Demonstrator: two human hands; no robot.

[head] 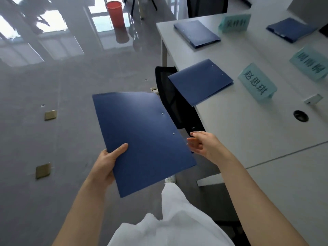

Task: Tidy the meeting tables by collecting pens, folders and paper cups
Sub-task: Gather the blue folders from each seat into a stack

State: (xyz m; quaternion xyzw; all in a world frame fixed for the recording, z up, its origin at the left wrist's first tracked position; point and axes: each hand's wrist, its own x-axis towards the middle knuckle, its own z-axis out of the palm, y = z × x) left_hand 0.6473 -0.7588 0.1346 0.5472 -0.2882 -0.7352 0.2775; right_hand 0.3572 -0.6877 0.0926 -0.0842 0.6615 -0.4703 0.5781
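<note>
My left hand point(109, 162) grips the lower left edge of a blue folder point(142, 139), held flat above the floor beside the table. My right hand point(204, 144) hovers open just past the folder's right edge, fingers apart, holding nothing. On the white meeting table point(239, 125) lie three more blue folders: one point(199, 81) overhanging the near edge above a chair, one point(197, 33) near the far corner, and one point(291, 29) at the far right.
A black mesh chair point(175, 103) is tucked under the table's edge. Teal name cards point(257, 84) stand on the table, beside a round cable hole point(300, 115). A red bin point(115, 14) stands on the glossy floor far off. Brass floor sockets point(50, 114) dot the floor.
</note>
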